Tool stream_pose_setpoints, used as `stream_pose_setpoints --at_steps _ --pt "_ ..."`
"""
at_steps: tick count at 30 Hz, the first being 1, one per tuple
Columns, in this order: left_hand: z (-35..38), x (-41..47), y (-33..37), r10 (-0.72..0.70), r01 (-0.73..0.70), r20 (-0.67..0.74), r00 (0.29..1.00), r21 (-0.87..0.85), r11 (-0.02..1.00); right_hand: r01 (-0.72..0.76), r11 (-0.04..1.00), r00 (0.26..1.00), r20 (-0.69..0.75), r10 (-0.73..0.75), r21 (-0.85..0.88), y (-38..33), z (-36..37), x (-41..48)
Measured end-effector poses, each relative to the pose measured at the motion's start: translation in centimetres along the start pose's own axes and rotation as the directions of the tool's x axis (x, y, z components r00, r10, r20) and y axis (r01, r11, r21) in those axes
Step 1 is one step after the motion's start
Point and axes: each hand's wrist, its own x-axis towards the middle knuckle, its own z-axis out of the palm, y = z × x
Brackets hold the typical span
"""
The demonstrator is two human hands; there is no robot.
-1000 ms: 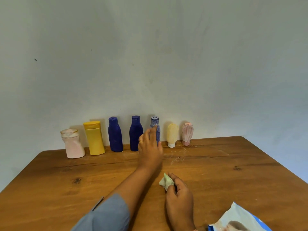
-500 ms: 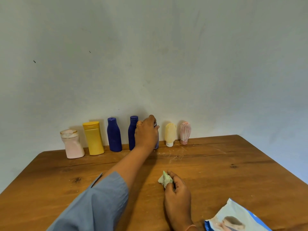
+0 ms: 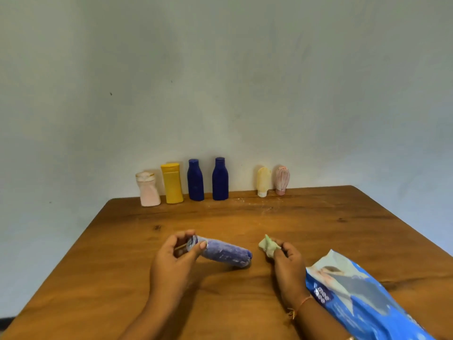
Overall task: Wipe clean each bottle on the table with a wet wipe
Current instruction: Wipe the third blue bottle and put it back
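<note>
My left hand (image 3: 171,261) grips a dusty purple-blue bottle (image 3: 225,253) by its cap end, holding it nearly flat just above the table's middle. To its right, my right hand (image 3: 288,265) pinches a crumpled pale green wet wipe (image 3: 268,247), a short gap away from the bottle's base. Along the far edge by the wall stand a pink bottle (image 3: 147,190), a yellow bottle (image 3: 172,184), two dark blue bottles (image 3: 195,180) (image 3: 220,179), a cream tube (image 3: 263,181) and a pink ribbed tube (image 3: 282,179).
A blue wet-wipe pack (image 3: 362,298) lies at the near right of the wooden table (image 3: 98,278), just beside my right wrist. A gap shows in the row between the second dark blue bottle and the cream tube. White dust marks the wood there.
My left hand took the purple-blue bottle from the row at the wall and brought it back to the table's middle, tipped on its side. The right hand with the wipe stayed put.
</note>
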Motion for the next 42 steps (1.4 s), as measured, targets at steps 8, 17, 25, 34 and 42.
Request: stream_pose_setpoints --at_steps 8,17,25,34,42 --pt "-2.8 -8.5 -4.4 -0.072 0.09 0.067 0.995 -0.307 0.947 -0.087 0.984 0.994 -0.058 0.097 0.158 -0.9 -0.5 -5.6" --pt "-4.4 -10.3 -5.2 -0.112 0.135 0.093 0.989 -0.311 0.941 0.603 0.789 0.776 0.313 -0.548 -0.114 -2.7 1.8 -15.1" --pt "-4.9 -10.6 -4.7 -0.013 0.021 0.088 0.996 -0.089 0.996 0.928 0.227 0.372 0.767 -0.523 -0.296 0.3 3.8 -16.8" --pt "-4.5 -10.2 -4.8 -0.092 0.119 0.138 0.986 -0.202 0.972 0.881 0.274 0.473 0.738 -0.481 -0.387 0.9 1.8 -14.9" --pt "-4.8 -10.2 -4.3 -0.085 0.104 0.159 0.984 -0.112 0.988 0.646 0.449 0.76 0.572 -0.309 -0.617 -1.1 -1.3 -10.8"
